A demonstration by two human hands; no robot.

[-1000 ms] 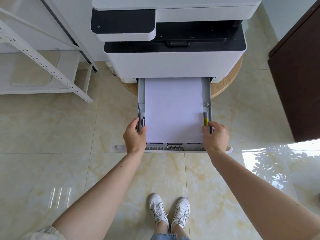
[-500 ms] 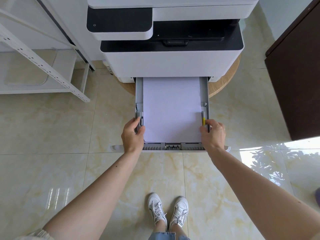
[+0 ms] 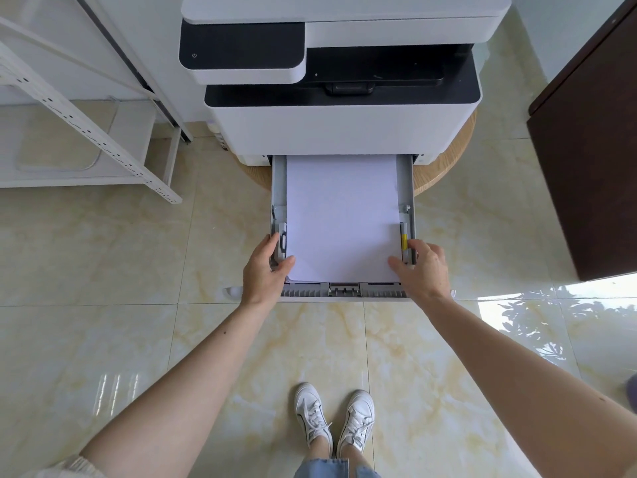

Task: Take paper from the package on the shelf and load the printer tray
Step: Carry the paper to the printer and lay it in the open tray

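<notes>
The paper (image 3: 341, 215) is lying flat in the open tray (image 3: 278, 188), at six o'clock from the printer (image 3: 341, 132). The left hand (image 3: 265, 270) and right hand (image 3: 422, 269) are now sliding thumbs onto it, loosely holding the tray's sides, so loading is looking nearly done.

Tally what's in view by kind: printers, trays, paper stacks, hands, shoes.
Printer: 1
Paper tray: 1, pulled out
Paper stack: 1, lying in the tray
Hands: 2, left hand and right hand, at the tray's side guides
White shoes: 2
Total: 7
</notes>
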